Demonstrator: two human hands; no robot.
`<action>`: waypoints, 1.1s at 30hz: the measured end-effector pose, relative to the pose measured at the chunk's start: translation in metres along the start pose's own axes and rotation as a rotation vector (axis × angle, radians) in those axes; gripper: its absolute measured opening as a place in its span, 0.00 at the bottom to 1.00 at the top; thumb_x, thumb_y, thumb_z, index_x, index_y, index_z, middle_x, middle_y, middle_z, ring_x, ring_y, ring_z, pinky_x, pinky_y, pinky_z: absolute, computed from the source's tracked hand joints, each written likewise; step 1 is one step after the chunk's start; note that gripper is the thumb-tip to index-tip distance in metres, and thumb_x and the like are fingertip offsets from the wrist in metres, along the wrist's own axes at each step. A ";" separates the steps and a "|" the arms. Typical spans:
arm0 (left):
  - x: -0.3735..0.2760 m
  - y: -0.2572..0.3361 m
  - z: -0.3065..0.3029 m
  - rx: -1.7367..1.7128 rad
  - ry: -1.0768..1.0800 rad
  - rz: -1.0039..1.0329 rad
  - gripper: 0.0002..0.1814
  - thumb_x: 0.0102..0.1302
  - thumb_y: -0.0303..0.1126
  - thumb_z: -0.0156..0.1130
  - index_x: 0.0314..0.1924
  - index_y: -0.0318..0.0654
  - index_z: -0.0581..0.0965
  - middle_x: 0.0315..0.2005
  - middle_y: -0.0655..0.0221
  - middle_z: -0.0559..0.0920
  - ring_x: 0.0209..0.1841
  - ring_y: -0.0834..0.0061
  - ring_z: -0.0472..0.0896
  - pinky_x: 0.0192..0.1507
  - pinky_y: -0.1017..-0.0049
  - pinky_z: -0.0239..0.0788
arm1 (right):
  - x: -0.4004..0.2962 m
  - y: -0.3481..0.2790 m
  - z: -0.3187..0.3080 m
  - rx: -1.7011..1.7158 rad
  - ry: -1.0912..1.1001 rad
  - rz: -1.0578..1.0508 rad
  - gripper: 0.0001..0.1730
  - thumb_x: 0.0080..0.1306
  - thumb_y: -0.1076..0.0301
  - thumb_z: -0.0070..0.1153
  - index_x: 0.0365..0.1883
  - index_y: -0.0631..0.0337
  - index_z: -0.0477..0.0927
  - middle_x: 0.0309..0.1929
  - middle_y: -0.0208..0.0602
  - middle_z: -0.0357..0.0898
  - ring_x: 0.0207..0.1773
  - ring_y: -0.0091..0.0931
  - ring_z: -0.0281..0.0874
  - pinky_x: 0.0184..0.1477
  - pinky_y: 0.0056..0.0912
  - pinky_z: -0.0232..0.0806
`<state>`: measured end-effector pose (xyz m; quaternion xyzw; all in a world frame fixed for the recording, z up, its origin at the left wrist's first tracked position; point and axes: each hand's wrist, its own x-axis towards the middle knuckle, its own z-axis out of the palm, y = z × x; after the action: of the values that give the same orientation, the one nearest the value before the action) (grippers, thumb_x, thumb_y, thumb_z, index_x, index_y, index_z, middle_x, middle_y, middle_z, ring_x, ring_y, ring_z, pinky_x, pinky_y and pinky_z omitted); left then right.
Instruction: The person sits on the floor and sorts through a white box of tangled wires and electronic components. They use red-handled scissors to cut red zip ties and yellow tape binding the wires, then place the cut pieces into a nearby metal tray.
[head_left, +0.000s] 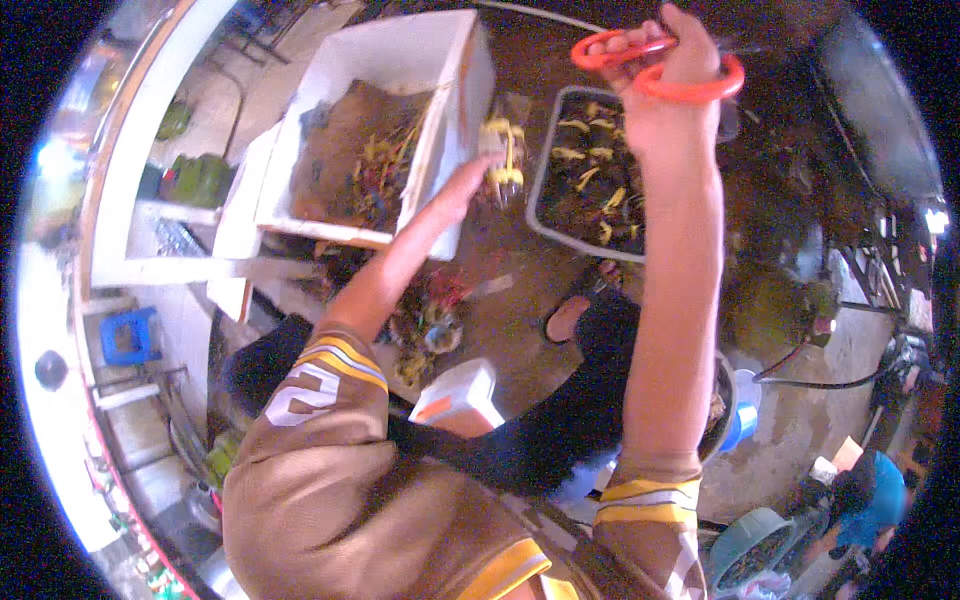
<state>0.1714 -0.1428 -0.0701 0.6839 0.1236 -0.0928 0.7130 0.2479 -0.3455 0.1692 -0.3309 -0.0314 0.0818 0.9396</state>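
Note:
My left hand (489, 157) is at a small pale bundle with yellow bands (507, 174), beside the white foam box (459, 112); it seems to grip the bundle, though blur hides the fingertips. Raised at the upper right, my right hand (671, 56) has its fingers and thumb through the orange handle loops of what look like scissors (694, 88); the blades cannot be made out. Beyond and below that hand, a grey-rimmed tray (534, 196) holds rows of dark items with yellow bands. Brown matter and yellow strands lie inside the foam box.
Debris and a small white box (469, 390) lie on the floor by my legs. A blue stool (130, 335) stands at the left. To the right are a blue container (739, 427) and a hose (817, 385). A person in blue (862, 510) is near a tub (750, 540) at lower right.

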 end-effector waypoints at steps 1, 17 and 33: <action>-0.027 0.025 -0.017 -0.008 0.126 -0.084 0.22 0.61 0.53 0.54 0.49 0.50 0.78 0.37 0.76 0.81 0.39 0.82 0.75 0.37 0.76 0.64 | -0.008 0.001 0.017 -0.054 0.136 0.014 0.14 0.66 0.61 0.45 0.23 0.56 0.64 0.15 0.34 0.65 0.21 0.32 0.70 0.28 0.41 0.67; -0.134 0.097 -0.188 -0.358 0.302 0.274 0.20 0.60 0.34 0.63 0.50 0.35 0.72 0.46 0.67 0.78 0.46 0.70 0.77 0.46 0.70 0.74 | -0.051 0.175 0.081 -1.210 -0.378 0.220 0.28 0.64 0.44 0.50 0.18 0.62 0.73 0.11 0.33 0.69 0.12 0.24 0.69 0.15 0.28 0.61; -0.173 0.124 -0.222 -0.607 0.484 0.211 0.14 0.59 0.33 0.61 0.45 0.37 0.74 0.42 0.65 0.75 0.34 0.71 0.76 0.30 0.78 0.74 | -0.045 0.197 -0.004 -2.005 -0.555 0.458 0.29 0.51 0.40 0.63 0.14 0.59 0.74 0.15 0.27 0.69 0.21 0.20 0.64 0.23 0.30 0.56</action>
<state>0.0336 0.0782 0.0928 0.4534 0.2387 0.1854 0.8385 0.1777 -0.2043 0.0425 -0.9212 -0.2343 0.2661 0.1603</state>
